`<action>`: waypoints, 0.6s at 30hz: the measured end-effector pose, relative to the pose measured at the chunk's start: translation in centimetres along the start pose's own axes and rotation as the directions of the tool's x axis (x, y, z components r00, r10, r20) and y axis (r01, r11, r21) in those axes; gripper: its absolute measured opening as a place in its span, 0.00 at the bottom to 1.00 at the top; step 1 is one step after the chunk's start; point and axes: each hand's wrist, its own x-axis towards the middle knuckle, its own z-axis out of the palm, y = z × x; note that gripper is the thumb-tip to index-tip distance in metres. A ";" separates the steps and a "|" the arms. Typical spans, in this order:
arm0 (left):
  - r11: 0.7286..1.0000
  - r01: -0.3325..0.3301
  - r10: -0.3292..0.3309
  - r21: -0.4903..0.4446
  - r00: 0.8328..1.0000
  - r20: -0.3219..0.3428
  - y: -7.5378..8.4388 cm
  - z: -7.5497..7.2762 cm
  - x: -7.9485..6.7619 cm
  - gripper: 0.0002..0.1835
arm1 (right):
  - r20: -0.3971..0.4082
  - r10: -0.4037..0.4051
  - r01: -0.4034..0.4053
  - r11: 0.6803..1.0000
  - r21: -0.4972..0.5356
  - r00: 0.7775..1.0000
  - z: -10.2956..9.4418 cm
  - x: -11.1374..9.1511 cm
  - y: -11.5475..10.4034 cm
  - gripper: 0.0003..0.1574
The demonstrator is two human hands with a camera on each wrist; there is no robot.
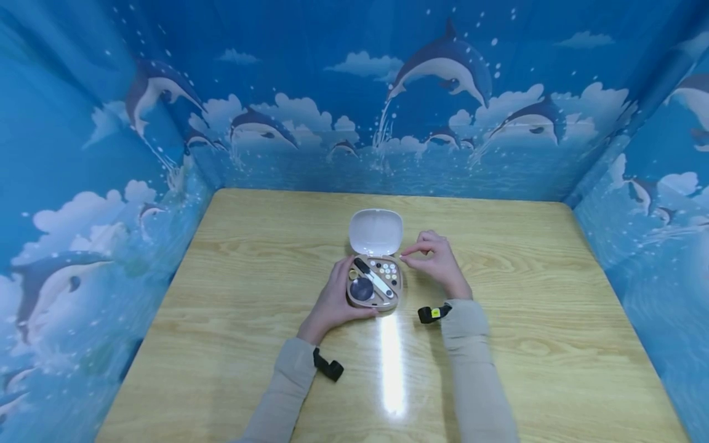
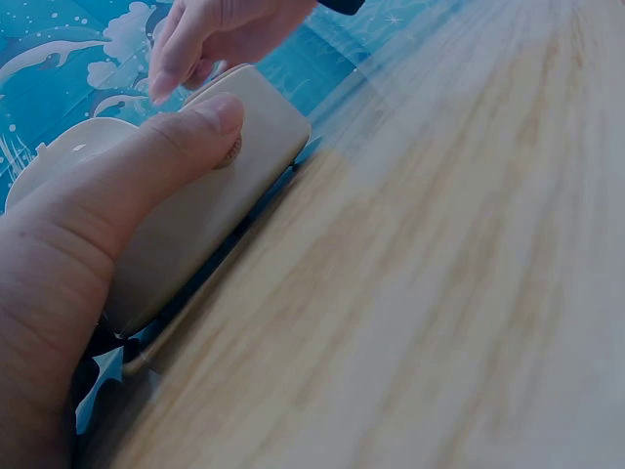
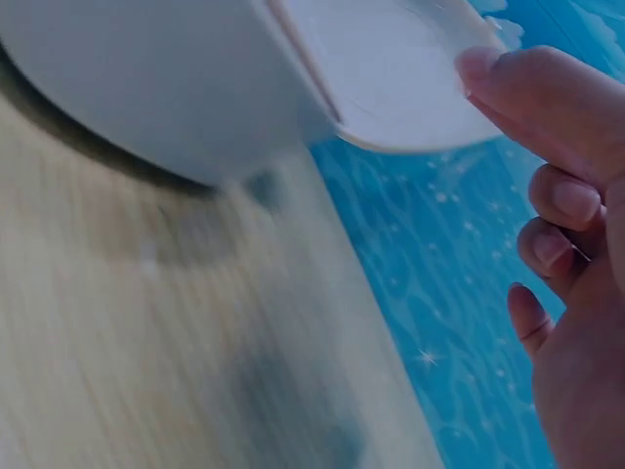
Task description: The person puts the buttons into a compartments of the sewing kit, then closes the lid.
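Observation:
A beige sewing kit box (image 1: 350,299) is under my left hand (image 1: 332,301), which grips its left side with the thumb along the front wall. Its white lid (image 1: 376,231) stands raised at the back. Inside lie white and dark buttons (image 1: 388,269), a black-and-white tool (image 1: 376,280) set diagonally, a dark round piece (image 1: 362,289) and a small gold ring (image 1: 352,274). My right hand (image 1: 434,261) is just right of the box's back corner. Its thumb and index finger pinch a small white piece (image 1: 401,256), about button-sized; the other fingers are curled.
The box is near the middle of a light wood-grain table (image 1: 266,246). Blue curtains (image 1: 310,160) printed with dolphins enclose the back and both sides. A bright light reflection (image 1: 392,369) shows on the tabletop in front of the box. Black bands (image 1: 329,366) circle both sleeves at the wrists.

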 end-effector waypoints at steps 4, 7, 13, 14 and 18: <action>1.000 0.001 -0.001 -0.002 1.000 0.001 0.0 0.0 0.0 0.74 | 0.005 0.041 -0.041 0.999 0.006 0.999 1.4 0.3 1.9 0.07; 1.000 0.003 -0.003 -0.006 1.000 0.002 0.1 0.0 0.0 0.74 | 0.024 0.069 -0.069 0.998 0.011 0.997 2.1 0.3 2.2 0.07; 1.000 -0.002 0.002 -0.007 1.000 -0.003 0.1 -0.1 0.0 0.73 | 0.032 0.092 -0.091 0.996 -0.024 0.995 3.4 0.1 2.4 0.08; 1.000 -0.005 0.005 -0.005 1.000 -0.005 0.1 -0.1 0.0 0.73 | 0.030 0.092 -0.091 0.995 -0.038 0.995 3.6 0.1 2.4 0.08; 1.000 -0.006 0.006 0.001 1.000 -0.006 0.2 -0.1 0.0 0.74 | 0.008 0.061 -0.060 0.994 -0.091 0.998 4.1 0.1 2.4 0.08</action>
